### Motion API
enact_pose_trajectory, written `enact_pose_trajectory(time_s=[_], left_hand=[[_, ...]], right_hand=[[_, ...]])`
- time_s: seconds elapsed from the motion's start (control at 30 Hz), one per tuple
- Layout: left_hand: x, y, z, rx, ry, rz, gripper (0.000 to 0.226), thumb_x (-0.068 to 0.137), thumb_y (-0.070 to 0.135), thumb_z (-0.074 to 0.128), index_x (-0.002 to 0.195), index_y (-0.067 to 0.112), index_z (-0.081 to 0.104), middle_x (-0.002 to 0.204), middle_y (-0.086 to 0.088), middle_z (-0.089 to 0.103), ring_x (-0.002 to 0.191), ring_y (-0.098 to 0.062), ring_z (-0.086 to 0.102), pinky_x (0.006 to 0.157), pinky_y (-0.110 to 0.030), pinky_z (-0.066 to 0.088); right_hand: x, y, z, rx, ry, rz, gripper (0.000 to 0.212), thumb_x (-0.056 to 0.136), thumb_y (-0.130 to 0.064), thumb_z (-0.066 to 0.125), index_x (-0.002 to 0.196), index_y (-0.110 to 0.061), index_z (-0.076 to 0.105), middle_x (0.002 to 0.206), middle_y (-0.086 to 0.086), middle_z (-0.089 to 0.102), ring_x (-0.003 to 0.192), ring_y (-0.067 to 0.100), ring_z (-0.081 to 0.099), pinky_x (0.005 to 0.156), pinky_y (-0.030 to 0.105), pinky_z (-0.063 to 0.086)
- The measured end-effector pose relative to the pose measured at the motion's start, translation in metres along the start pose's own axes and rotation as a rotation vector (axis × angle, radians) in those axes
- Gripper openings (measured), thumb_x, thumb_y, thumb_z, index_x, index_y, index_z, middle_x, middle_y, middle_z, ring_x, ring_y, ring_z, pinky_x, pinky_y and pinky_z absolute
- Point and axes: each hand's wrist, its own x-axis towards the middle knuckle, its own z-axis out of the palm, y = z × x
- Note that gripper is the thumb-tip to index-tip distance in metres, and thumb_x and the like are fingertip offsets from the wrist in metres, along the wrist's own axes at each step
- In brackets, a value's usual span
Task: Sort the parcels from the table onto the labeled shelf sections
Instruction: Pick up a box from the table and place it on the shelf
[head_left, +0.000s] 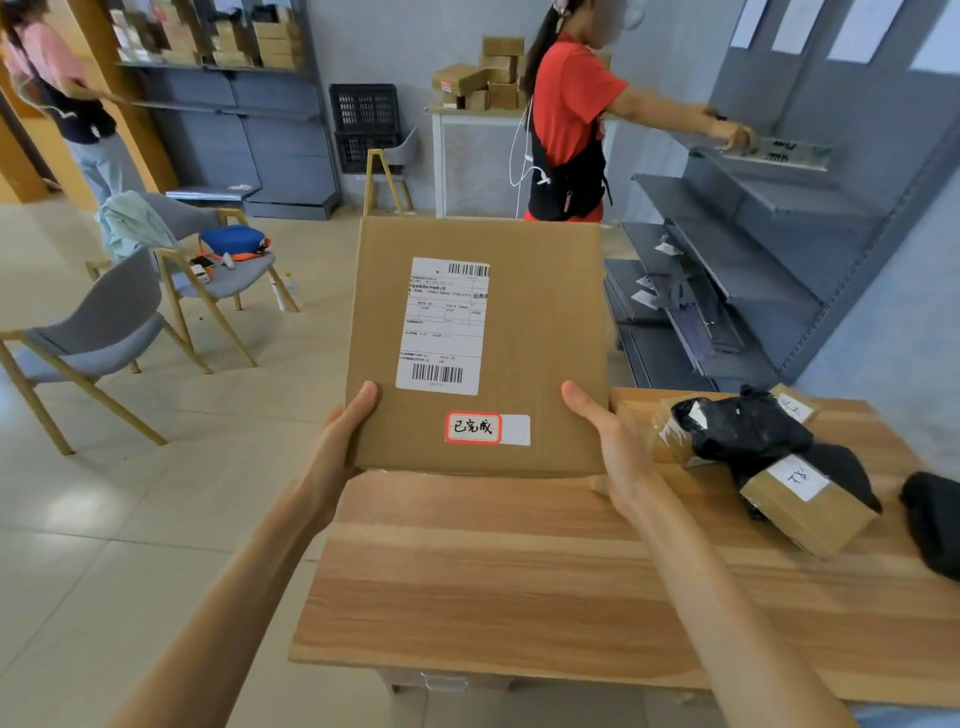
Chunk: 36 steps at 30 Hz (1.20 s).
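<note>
Head view shows us holding a flat square brown cardboard parcel (483, 343) up in front of us, above the far left edge of the light wood-grain desk (519, 571). Our left hand (345, 434) grips its near left corner, thumb laid on the top face and the other fingers hidden underneath. Our right hand (608, 441) grips the near right corner the same way, thumb on top. A white shipping label with barcodes (444, 325) sits on the parcel's face, and nearer to us a small red-bordered sticker with handwritten characters (474, 427).

On the right of the desk lie a small brown box with a white handwritten label (805, 499), a crumpled black plastic bag parcel (743, 428) resting partly on it, and another black bundle (935, 519) at the right edge.

Far right stands a grey metal shelf unit (769, 249), where a person in a red shirt (571, 119) reaches toward an upper shelf. On the left we see grey cushioned chairs with wooden legs (104, 332) on the tiled floor.
</note>
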Motion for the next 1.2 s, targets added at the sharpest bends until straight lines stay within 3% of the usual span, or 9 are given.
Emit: enact_pose_trajectory(time_s=[0.1,0.3,0.4,0.53,0.63,0.8,0.97,1.1,1.2], left_hand=[[0.001,0.005,0.018,0.042,-0.116,0.032,0.076,0.067,0.073,0.060,0.128,0.027,0.057,0.116,0.008,0.069,0.104,-0.011,0.067,0.084,-0.034,0.051],[0.009,0.006,0.048,-0.007,-0.076,0.028,0.059,0.070,0.059,0.067,0.115,0.022,0.066,0.105,0.004,0.073,0.093,-0.015,0.069,0.075,-0.033,0.054],[0.009,0.007,0.058,-0.024,-0.148,0.019,0.052,0.076,0.058,0.067,0.114,0.023,0.067,0.106,0.006,0.073,0.090,-0.010,0.069,0.071,-0.030,0.054],[0.002,0.014,0.075,-0.019,-0.245,0.043,0.043,0.080,0.054,0.064,0.109,0.021,0.069,0.097,0.008,0.074,0.079,-0.004,0.069,0.063,-0.026,0.053],[-0.008,0.020,0.088,0.002,-0.344,0.043,0.048,0.076,0.058,0.066,0.108,0.022,0.069,0.100,0.009,0.074,0.083,-0.005,0.070,0.067,-0.028,0.052],[-0.031,0.033,0.125,0.064,-0.490,0.079,0.053,0.066,0.064,0.065,0.104,0.027,0.069,0.095,0.013,0.074,0.080,-0.002,0.070,0.068,-0.030,0.052],[-0.060,0.044,0.170,0.094,-0.648,0.116,0.062,0.061,0.068,0.067,0.106,0.026,0.068,0.094,0.013,0.074,0.083,-0.004,0.070,0.074,-0.031,0.053],[-0.095,0.048,0.215,0.085,-0.778,0.148,0.056,0.064,0.064,0.072,0.102,0.024,0.067,0.089,0.010,0.075,0.076,-0.004,0.069,0.063,-0.022,0.051],[-0.121,0.045,0.250,0.080,-0.907,0.140,0.047,0.073,0.055,0.068,0.105,0.021,0.066,0.091,0.007,0.075,0.075,-0.006,0.071,0.053,-0.018,0.052]], right_hand=[[-0.005,-0.009,-0.018,0.007,0.017,0.023,0.042,0.072,-0.044,0.075,0.109,-0.028,0.065,0.101,-0.013,0.074,0.091,0.005,0.071,0.076,0.024,0.052],[-0.036,-0.024,-0.036,-0.047,0.160,-0.052,0.038,0.074,-0.052,0.073,0.107,-0.037,0.063,0.102,-0.018,0.073,0.092,0.003,0.069,0.080,0.027,0.053],[-0.064,-0.033,-0.040,-0.067,0.221,-0.110,0.058,0.066,-0.058,0.073,0.118,-0.038,0.059,0.103,-0.022,0.071,0.092,-0.003,0.068,0.069,0.013,0.053],[-0.101,-0.043,-0.043,-0.115,0.358,-0.166,0.058,0.059,-0.062,0.073,0.112,-0.047,0.054,0.095,-0.034,0.068,0.085,-0.013,0.064,0.060,0.002,0.047],[-0.131,-0.047,-0.046,-0.134,0.484,-0.206,0.063,0.060,-0.060,0.074,0.117,-0.040,0.056,0.094,-0.031,0.069,0.084,-0.011,0.065,0.061,0.005,0.049],[-0.188,-0.056,-0.064,-0.171,0.699,-0.231,0.034,0.080,-0.043,0.075,0.111,-0.036,0.062,0.098,-0.021,0.073,0.086,-0.003,0.068,0.067,0.012,0.051],[-0.246,-0.067,-0.082,-0.165,0.871,-0.287,0.041,0.070,-0.049,0.076,0.107,-0.038,0.062,0.095,-0.025,0.072,0.086,-0.003,0.068,0.064,0.009,0.051],[-0.296,-0.074,-0.104,-0.154,1.048,-0.316,0.042,0.070,-0.048,0.078,0.108,-0.038,0.063,0.097,-0.022,0.072,0.086,-0.003,0.068,0.066,0.011,0.051],[-0.333,-0.079,-0.121,-0.180,1.166,-0.304,0.057,0.070,-0.052,0.078,0.122,-0.035,0.061,0.108,-0.015,0.071,0.095,0.004,0.068,0.081,0.025,0.052]])
